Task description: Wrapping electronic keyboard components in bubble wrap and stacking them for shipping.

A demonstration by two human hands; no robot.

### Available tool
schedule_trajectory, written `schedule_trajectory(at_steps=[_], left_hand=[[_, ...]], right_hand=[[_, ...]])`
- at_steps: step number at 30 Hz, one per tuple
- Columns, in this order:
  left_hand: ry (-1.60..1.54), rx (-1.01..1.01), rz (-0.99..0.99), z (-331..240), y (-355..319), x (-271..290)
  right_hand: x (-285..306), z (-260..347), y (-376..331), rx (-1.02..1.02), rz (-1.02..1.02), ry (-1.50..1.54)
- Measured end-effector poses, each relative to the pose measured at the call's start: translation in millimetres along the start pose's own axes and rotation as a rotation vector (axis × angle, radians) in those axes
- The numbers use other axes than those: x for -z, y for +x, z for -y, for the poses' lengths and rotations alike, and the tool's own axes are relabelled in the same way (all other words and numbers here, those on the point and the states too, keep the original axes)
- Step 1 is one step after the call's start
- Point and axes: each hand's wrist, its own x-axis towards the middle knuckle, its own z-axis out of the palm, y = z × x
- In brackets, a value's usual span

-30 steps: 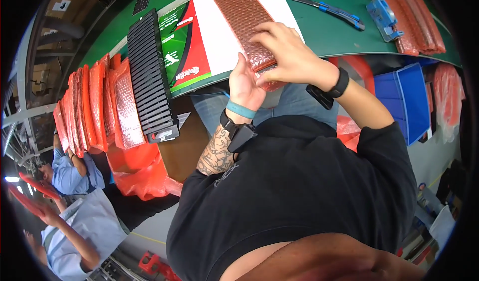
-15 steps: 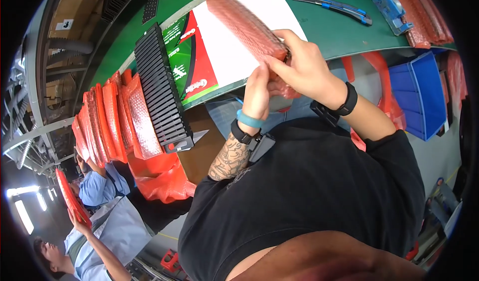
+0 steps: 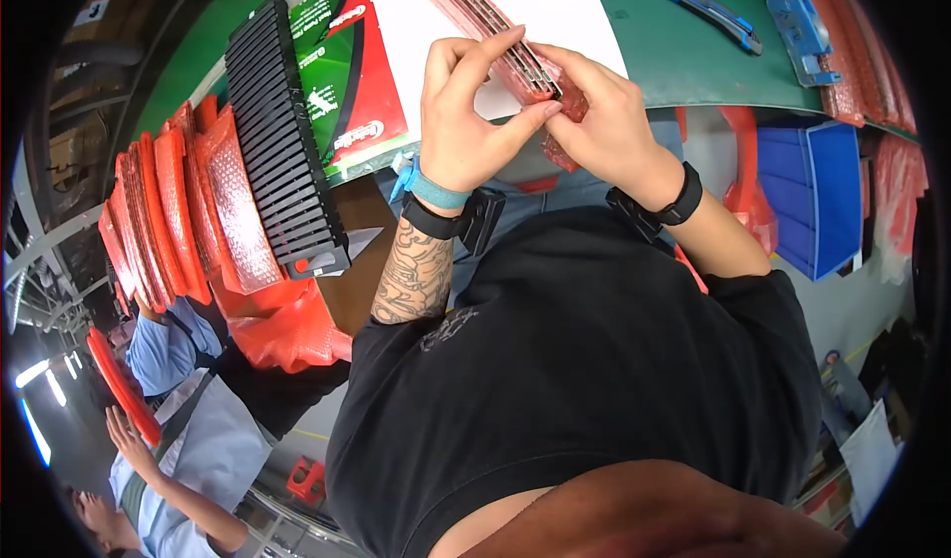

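A red bubble-wrap bag (image 3: 474, 5) holds a stack of thin, dark-edged flat pieces, visible along its side. My left hand (image 3: 464, 122) grips the near end of the bag, its thumb and forefinger pinching the stack's edges. Closed on the same end from the other side is my right hand (image 3: 609, 122), its fingers near the opening. A loose flap of the bag hangs under the right fingers. The far end of the bag runs out of the picture at the top. Beneath it lies a white sheet (image 3: 584, 23).
Left of the sheet are a green-and-red printed sheet (image 3: 342, 73) and a slotted black rack (image 3: 282, 132), with several red bubble-wrap bags (image 3: 233, 197) beside it. A utility knife (image 3: 693, 8), blue tape dispenser (image 3: 800, 38) and blue bin (image 3: 807, 197) stand right. A co-worker (image 3: 198, 439) holds a red bag lower left.
The bag has turned so that its edge with the stacked pieces faces up. My left hand has moved up from below onto its near end, opposite the right hand.
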Motion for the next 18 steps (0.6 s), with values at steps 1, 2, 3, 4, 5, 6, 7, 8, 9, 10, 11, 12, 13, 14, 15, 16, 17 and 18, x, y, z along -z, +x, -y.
schedule_trajectory(at_steps=[1,2,3,4,5,6,7,8,9,10,11,12,13,14,15,16,17,18], left_hand=[[-0.006,0.004,0.009,1,1,-1],[0.011,-0.019,-0.010,1,2,-1],[0.028,-0.041,-0.029,2,3,-2],[0.047,-0.062,-0.048,2,2,-2],[0.044,-0.055,-0.038,3,2,-3],[0.051,-0.066,-0.057,3,2,-4],[0.057,-0.078,-0.076,4,2,-5],[0.064,-0.088,-0.096,5,1,-6],[0.065,-0.082,-0.085,7,0,-7],[0.061,-0.089,-0.104,10,-1,-9],[0.059,-0.100,-0.126,12,-1,-10],[0.056,-0.111,-0.149,13,-2,-12],[0.058,-0.108,-0.142,13,-3,-12],[0.063,-0.112,-0.158,13,-4,-13],[0.068,-0.117,-0.174,13,-5,-14],[0.070,-0.121,-0.190,12,-6,-15],[0.069,-0.118,-0.184,13,-6,-15],[0.058,-0.123,-0.196,13,-6,-16]], right_hand=[[2,0,-1,-0.011,-0.001,-0.002],[4,0,-2,-0.017,0.008,-0.010],[5,0,-3,-0.024,0.018,-0.017],[5,0,-3,-0.031,0.028,-0.023],[6,1,-4,-0.043,0.029,-0.020],[6,1,-4,-0.077,0.049,0.012],[7,2,-4,-0.111,0.070,0.045],[7,2,-3,-0.145,0.092,0.079],[7,3,-1,-0.156,0.091,0.085],[8,4,2,-0.111,0.094,0.068],[9,4,5,-0.061,0.096,0.050],[9,3,7,-0.010,0.098,0.031],[8,3,7,-0.017,0.097,0.036],[7,3,6,-0.003,0.096,0.041],[6,2,5,0.010,0.095,0.046],[5,2,4,0.023,0.094,0.049],[5,2,4,0.016,0.093,0.050],[4,2,4,0.038,0.093,0.044]])
